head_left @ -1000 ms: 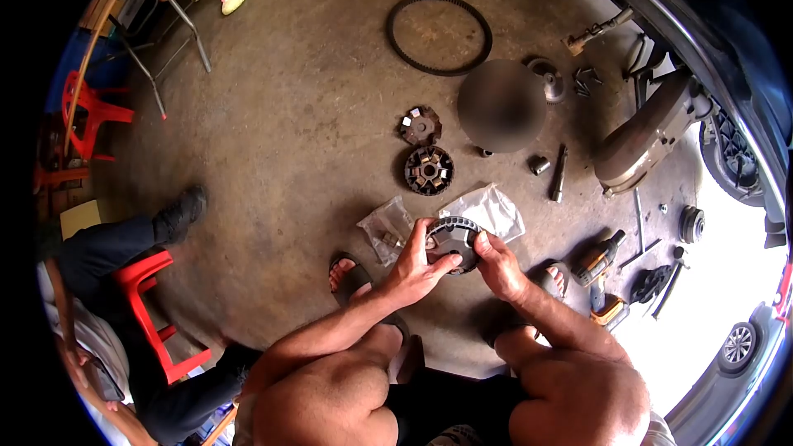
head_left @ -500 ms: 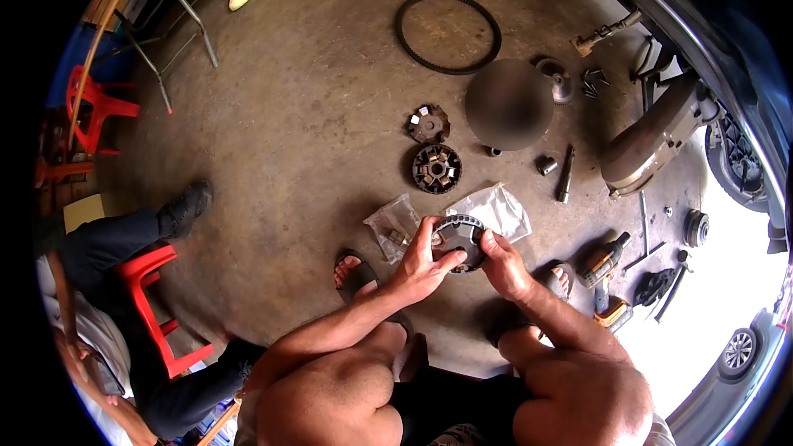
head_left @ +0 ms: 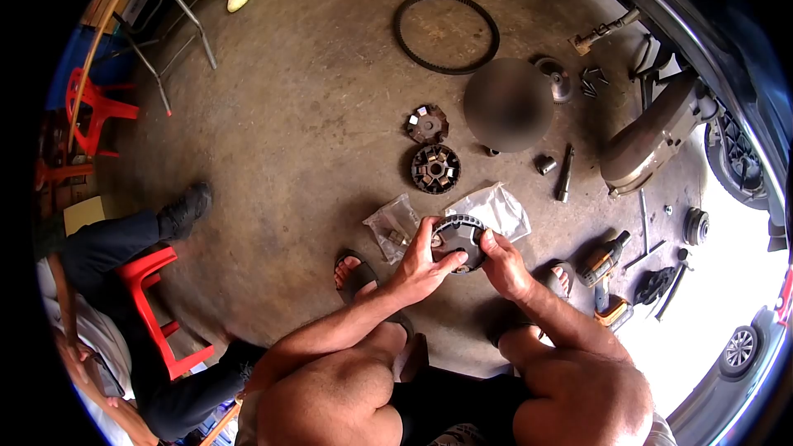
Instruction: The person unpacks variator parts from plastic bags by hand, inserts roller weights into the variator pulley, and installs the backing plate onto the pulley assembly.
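Observation:
Between my two hands is a round, dark variator with a toothed rim [head_left: 459,239], held above the floor in front of my knees. My left hand [head_left: 425,263] grips its left side, thumb lying across the face. On the right edge, my right hand [head_left: 502,263] holds it with the thumb on top. Just beyond lie two clear plastic bags, the left bag [head_left: 390,225] with small parts inside and the right bag [head_left: 501,208] flat. A similar roller-filled variator [head_left: 435,168] rests farther out, below a ramp plate [head_left: 427,124].
A drive belt [head_left: 446,31] lies at the back. Right of me are a cordless impact wrench [head_left: 605,263], a socket [head_left: 546,165], an extension bar [head_left: 567,173] and a metal engine cover [head_left: 657,144]. A seated person's leg [head_left: 116,235] and a red stool [head_left: 157,306] are at left.
The view has shifted very slightly. Both hands keep the same grip on the variator, and nothing on the floor has visibly moved.

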`<action>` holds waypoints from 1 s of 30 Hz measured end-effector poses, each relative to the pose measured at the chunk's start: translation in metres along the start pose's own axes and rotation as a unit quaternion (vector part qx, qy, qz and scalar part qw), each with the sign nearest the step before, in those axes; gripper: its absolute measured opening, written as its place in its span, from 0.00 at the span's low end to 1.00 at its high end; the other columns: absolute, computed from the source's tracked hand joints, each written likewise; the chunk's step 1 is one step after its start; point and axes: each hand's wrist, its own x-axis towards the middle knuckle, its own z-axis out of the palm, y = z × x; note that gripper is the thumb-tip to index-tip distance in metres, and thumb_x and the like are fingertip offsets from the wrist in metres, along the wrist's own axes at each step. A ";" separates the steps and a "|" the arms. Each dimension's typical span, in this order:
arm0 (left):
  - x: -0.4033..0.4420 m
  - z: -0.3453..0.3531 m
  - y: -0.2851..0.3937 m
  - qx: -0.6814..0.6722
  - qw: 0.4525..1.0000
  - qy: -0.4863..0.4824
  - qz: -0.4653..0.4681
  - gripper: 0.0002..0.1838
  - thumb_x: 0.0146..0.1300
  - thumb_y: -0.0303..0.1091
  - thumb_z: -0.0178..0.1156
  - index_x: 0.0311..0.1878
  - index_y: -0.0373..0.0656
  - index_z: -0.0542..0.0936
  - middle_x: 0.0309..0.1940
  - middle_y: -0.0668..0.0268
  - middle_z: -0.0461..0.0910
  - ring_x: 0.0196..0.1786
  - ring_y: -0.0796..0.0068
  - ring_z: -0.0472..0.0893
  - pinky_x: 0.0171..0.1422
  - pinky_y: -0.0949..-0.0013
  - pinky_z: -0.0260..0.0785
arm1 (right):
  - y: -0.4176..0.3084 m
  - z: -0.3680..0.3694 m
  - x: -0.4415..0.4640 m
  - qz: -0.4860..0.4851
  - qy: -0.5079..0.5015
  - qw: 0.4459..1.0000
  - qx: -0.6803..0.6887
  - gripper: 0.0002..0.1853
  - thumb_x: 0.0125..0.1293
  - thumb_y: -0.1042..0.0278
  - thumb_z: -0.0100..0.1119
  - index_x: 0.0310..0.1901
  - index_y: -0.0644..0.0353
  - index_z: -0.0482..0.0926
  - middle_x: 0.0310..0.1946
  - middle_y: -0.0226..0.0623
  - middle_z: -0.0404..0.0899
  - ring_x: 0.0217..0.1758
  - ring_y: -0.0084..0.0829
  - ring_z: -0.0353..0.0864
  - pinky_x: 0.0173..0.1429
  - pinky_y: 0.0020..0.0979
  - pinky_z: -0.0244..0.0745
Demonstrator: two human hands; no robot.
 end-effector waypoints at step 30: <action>-0.002 0.001 0.004 -0.039 0.999 0.006 -0.013 0.28 0.65 0.33 0.68 0.62 0.37 0.65 0.52 0.58 0.76 0.55 0.70 0.77 0.58 0.65 0.72 | 0.002 0.000 -0.001 0.001 0.009 1.000 -0.007 0.30 0.79 0.46 0.43 0.67 0.65 0.68 0.61 0.38 0.75 0.65 0.32 0.71 0.70 0.37 0.64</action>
